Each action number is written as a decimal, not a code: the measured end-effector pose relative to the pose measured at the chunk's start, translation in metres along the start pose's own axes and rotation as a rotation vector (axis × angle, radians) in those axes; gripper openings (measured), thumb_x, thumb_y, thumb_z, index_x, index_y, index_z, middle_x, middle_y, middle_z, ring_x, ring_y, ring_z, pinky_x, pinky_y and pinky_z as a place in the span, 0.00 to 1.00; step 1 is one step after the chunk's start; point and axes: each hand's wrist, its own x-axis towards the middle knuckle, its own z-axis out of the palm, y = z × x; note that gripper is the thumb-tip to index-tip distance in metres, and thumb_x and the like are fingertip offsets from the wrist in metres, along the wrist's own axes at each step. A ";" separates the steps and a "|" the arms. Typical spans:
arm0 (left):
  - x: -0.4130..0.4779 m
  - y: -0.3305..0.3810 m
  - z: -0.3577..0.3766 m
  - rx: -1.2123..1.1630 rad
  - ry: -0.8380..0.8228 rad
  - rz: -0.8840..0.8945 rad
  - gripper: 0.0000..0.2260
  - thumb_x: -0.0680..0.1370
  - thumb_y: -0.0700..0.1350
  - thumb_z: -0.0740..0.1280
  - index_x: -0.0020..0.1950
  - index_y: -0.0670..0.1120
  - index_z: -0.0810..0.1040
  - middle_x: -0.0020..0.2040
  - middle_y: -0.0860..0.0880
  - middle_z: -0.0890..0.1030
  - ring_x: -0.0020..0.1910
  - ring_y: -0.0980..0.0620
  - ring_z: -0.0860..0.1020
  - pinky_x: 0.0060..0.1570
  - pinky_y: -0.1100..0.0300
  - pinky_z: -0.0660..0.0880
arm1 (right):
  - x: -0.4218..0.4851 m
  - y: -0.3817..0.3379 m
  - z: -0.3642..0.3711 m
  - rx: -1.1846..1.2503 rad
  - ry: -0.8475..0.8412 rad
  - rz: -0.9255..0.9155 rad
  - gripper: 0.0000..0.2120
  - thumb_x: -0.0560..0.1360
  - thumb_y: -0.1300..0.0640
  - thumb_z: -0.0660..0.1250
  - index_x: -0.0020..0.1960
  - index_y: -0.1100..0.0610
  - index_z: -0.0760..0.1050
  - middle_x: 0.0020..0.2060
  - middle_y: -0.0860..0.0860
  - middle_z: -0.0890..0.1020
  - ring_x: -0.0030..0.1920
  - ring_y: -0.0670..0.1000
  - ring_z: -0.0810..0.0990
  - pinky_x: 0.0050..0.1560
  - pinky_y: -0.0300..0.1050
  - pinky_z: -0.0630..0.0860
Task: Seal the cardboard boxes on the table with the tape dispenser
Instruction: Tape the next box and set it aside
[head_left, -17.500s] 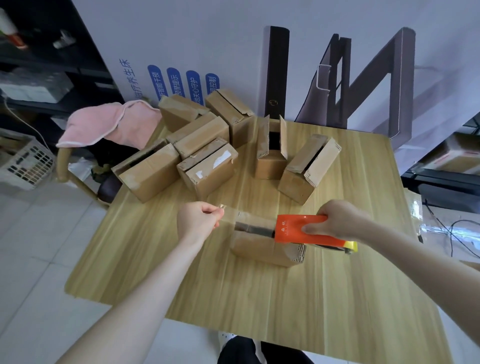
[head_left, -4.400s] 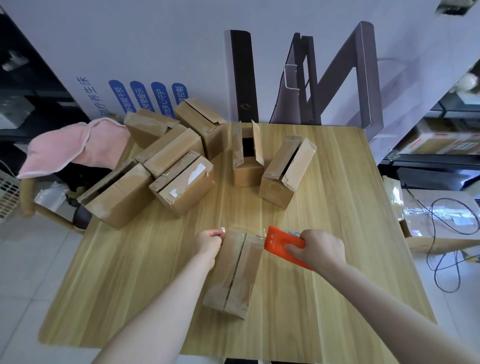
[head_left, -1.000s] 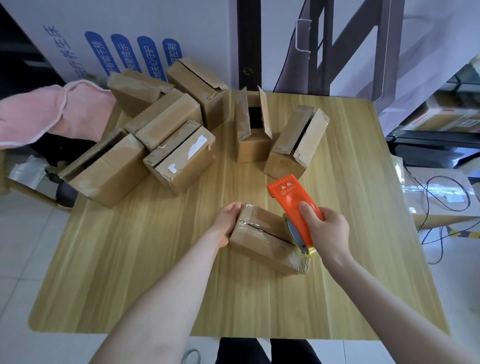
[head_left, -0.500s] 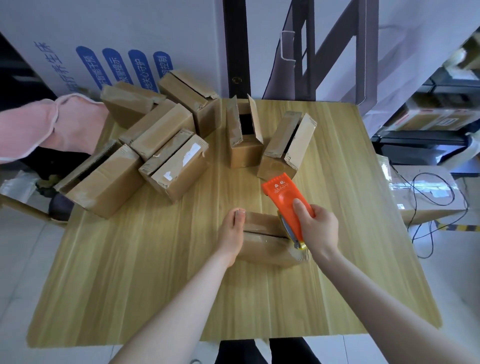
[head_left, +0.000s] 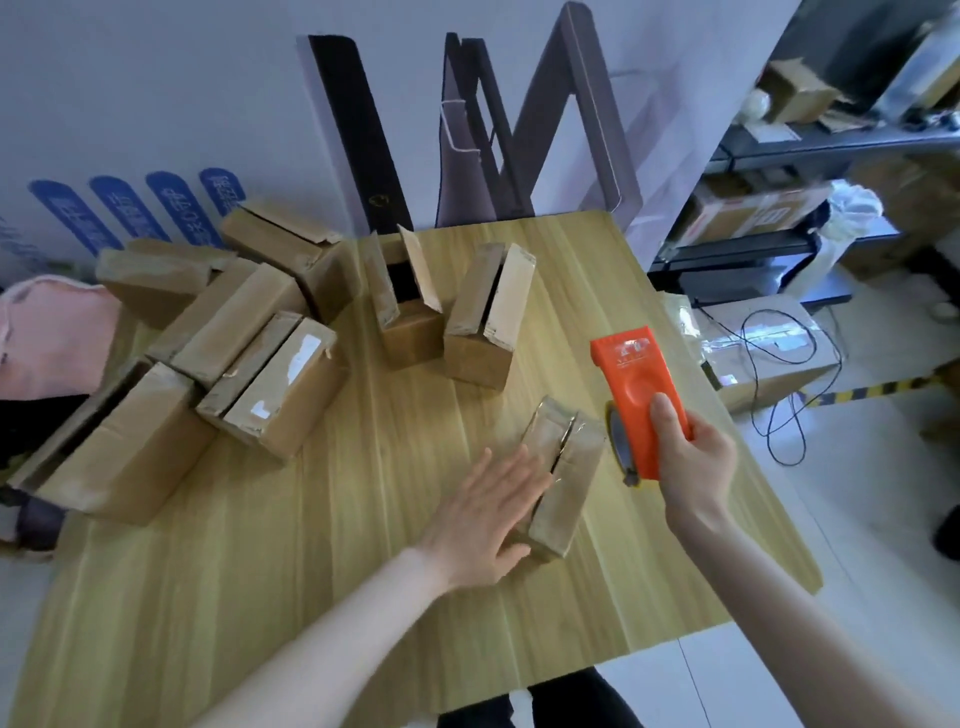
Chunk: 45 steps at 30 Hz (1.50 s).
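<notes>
A small cardboard box (head_left: 569, 475) lies on the wooden table (head_left: 311, 545) in front of me, with clear tape shining along its top seam. My left hand (head_left: 488, 519) lies flat with straight fingers against the box's left side. My right hand (head_left: 693, 462) grips the orange tape dispenser (head_left: 636, 389), held upright just right of the box and clear of it. The tape roll shows at the dispenser's lower left.
Several other cardboard boxes (head_left: 270, 379) crowd the table's far left. Two more with open flaps (head_left: 405, 312) (head_left: 485, 322) stand at the middle back. A pink cloth (head_left: 47, 332) hangs at the left. Shelves, boxes and cables (head_left: 769, 353) lie to the right.
The box has turned so its seam runs away from me. My left hand has opened flat against its side. The dispenser has lifted off the box and moved right.
</notes>
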 end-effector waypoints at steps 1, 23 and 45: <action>0.010 0.000 0.002 0.074 -0.110 0.098 0.38 0.77 0.58 0.62 0.79 0.48 0.45 0.79 0.49 0.44 0.77 0.50 0.39 0.75 0.48 0.36 | 0.001 0.000 -0.003 0.017 0.007 -0.006 0.21 0.77 0.49 0.66 0.28 0.55 0.70 0.15 0.44 0.70 0.15 0.40 0.66 0.16 0.29 0.60; 0.338 -0.099 0.011 0.127 -0.230 -0.448 0.38 0.79 0.59 0.60 0.78 0.48 0.40 0.79 0.47 0.38 0.77 0.48 0.37 0.73 0.48 0.35 | 0.218 0.003 0.013 0.243 -0.204 0.096 0.19 0.69 0.39 0.69 0.34 0.54 0.79 0.22 0.52 0.76 0.20 0.54 0.76 0.20 0.49 0.76; 0.361 -0.156 -0.043 0.344 0.233 -0.884 0.38 0.78 0.63 0.55 0.78 0.45 0.43 0.79 0.47 0.42 0.77 0.49 0.40 0.72 0.44 0.37 | 0.268 0.053 0.024 0.169 -0.366 0.166 0.10 0.75 0.50 0.69 0.36 0.51 0.83 0.23 0.56 0.79 0.20 0.57 0.78 0.18 0.47 0.75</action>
